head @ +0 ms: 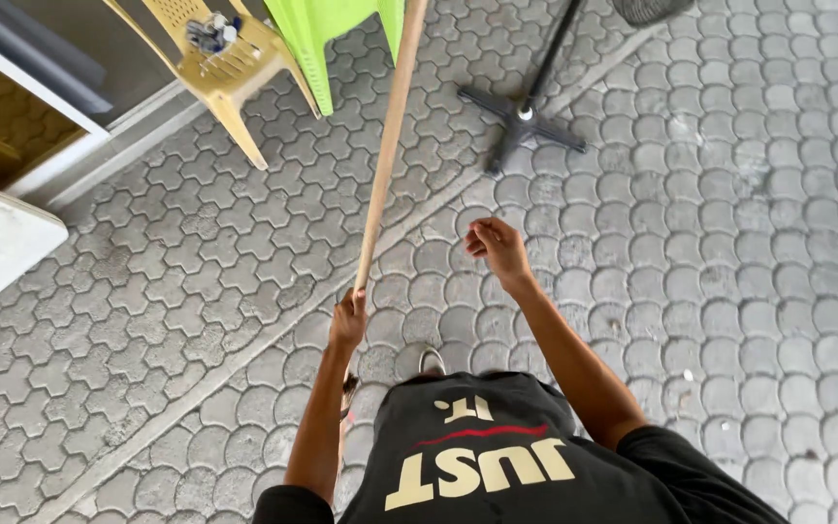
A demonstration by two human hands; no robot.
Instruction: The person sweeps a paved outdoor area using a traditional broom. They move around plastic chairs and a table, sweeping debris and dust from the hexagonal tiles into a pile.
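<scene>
Left hand (348, 318) clenched around the wooden pole (387, 146), low on the shaft; pole leans up past the green chair (327, 39); right hand (497, 247) free, fingers loosely curled, holding nothing; pole likely light, stiff, smooth; a second grip higher up would steady it.

No packages, signs or screens are to be seen here. The nearest thing to a label is the printed patch on the black shirt (497, 456) at the bottom edge: cream block lettering, seen upside down, with a thin red stroke drawn across it. On the yellow plastic chair (220, 68) at the top left a small heap of grey and white bits (211, 32) is seen, too small to be told as packaging or not.
</scene>
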